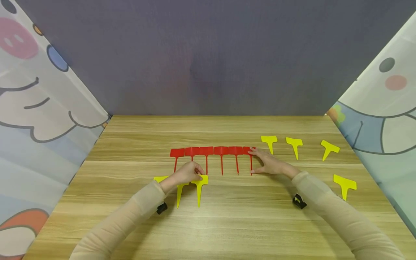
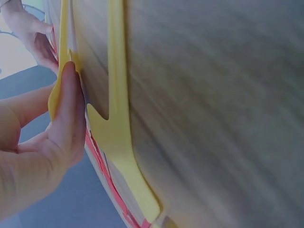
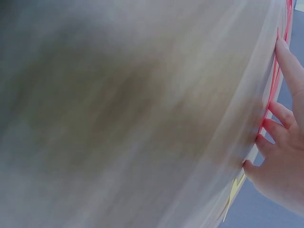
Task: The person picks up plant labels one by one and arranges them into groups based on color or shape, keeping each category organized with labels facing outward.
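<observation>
Several red T-shaped plant labels (image 1: pixel 221 150) lie side by side in a row, stakes toward me. My left hand (image 1: pixel 185 174) pinches a yellow T-shaped plant label (image 1: pixel 203 180) by its head, below the row's left part; in the left wrist view, thumb and fingers close on this yellow label (image 2: pixel 55 97). Another yellow label (image 2: pixel 121 137) lies beside it, and the head of one more (image 1: pixel 160 178) shows left of my wrist. My right hand (image 1: pixel 268 161) touches the rightmost red label (image 1: pixel 251 160) with spread fingers, thumb near its stake's tip.
Yellow labels lie along the wooden table's (image 1: pixel 240 224) right side: one (image 1: pixel 269 141) just behind my right hand, others (image 1: pixel 294 143) (image 1: pixel 329 148) farther right, and one (image 1: pixel 345 183) nearer me. A grey panel (image 1: pixel 208 65) stands at the far edge, with printed cloth at both sides.
</observation>
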`<state>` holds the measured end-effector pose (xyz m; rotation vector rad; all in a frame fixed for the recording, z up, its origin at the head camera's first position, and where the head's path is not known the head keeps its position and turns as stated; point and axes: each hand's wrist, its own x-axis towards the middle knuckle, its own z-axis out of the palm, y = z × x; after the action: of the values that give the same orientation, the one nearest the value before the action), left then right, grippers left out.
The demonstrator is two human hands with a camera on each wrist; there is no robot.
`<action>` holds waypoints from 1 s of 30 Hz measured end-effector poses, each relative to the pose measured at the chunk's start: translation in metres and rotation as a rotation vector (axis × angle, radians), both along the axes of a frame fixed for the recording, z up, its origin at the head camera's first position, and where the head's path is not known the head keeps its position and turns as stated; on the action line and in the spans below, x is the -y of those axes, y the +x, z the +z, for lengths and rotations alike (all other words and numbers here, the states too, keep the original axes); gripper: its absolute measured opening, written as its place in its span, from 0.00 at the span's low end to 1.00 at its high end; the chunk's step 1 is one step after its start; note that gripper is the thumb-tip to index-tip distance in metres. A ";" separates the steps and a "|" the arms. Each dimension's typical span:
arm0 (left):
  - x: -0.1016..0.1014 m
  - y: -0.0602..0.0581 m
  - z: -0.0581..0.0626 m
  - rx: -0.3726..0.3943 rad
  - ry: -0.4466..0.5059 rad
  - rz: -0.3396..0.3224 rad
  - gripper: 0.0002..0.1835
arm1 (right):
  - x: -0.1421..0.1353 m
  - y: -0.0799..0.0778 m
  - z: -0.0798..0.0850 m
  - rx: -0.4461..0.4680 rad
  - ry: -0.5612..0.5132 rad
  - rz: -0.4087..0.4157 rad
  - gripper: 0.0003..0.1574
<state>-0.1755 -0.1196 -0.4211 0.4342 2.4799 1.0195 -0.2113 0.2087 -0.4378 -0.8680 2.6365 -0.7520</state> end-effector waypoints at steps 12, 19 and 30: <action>-0.007 0.004 0.007 -0.113 -0.109 -0.021 0.04 | -0.001 0.000 0.000 0.009 -0.003 -0.005 0.48; -0.008 0.004 0.008 -0.129 -0.141 -0.034 0.03 | 0.000 -0.001 0.000 0.003 -0.005 -0.003 0.48; -0.009 0.005 0.006 -0.168 -0.164 -0.046 0.04 | -0.001 0.000 0.000 0.010 0.021 -0.014 0.49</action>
<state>-0.1707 -0.1110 -0.4152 0.5409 2.6634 0.7834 -0.2117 0.2095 -0.4376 -0.8384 2.6397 -0.7295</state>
